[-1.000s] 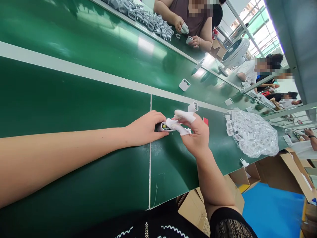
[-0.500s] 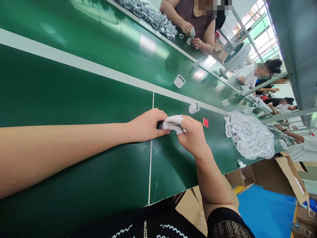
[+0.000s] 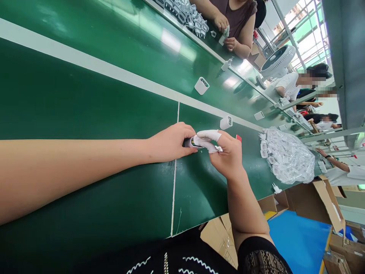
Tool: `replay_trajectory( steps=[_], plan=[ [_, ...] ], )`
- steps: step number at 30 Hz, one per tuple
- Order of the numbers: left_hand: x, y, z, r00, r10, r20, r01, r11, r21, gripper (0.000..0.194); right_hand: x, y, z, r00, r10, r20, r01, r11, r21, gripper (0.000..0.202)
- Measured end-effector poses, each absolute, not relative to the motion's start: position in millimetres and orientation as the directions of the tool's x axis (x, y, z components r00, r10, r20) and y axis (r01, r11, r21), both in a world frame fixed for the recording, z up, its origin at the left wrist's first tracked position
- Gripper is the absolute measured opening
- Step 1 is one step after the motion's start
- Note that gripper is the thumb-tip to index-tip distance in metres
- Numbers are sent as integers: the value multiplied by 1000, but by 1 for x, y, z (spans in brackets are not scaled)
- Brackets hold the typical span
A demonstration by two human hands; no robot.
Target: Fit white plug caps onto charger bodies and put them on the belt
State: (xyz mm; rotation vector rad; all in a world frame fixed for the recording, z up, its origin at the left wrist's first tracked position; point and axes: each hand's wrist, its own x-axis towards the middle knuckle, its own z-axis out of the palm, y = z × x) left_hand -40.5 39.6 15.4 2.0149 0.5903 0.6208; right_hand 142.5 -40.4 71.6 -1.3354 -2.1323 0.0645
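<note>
Just right of the seam in the desk, the left hand pinches the white casing; best hold it steady for the right hand, curled at its opening, whether pinching I cannot tell.

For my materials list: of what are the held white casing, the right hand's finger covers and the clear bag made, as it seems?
White casing: probably hard plastic, smooth, with a rounded rim.
Finger covers: matte white, perhaps thin fabric or tape, judging by wrinkles and a loose end.
Clear bag: very likely glossy plastic film; see-through, crinkled highlights.
</note>
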Motion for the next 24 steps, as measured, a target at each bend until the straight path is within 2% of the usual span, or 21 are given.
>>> replay_trajectory(
  steps=[6,13,18,24],
  plan=[
    [-39,40,12,744,640,192,180,-469,864,31,140,-43,69,-303,841,449,851,450,-269,31],
    [-39,41,11,745,638,197,180,-476,861,32,139,-39,67,-316,836,448,829,473,-299,29],
    [-39,40,14,747,640,182,198,-475,857,29,137,-38,69,-280,878,389,847,417,-329,32],
    [-38,38,13,729,660,180,216,-472,855,27,132,-41,60,-196,884,424,883,347,-316,39]
  ],
)
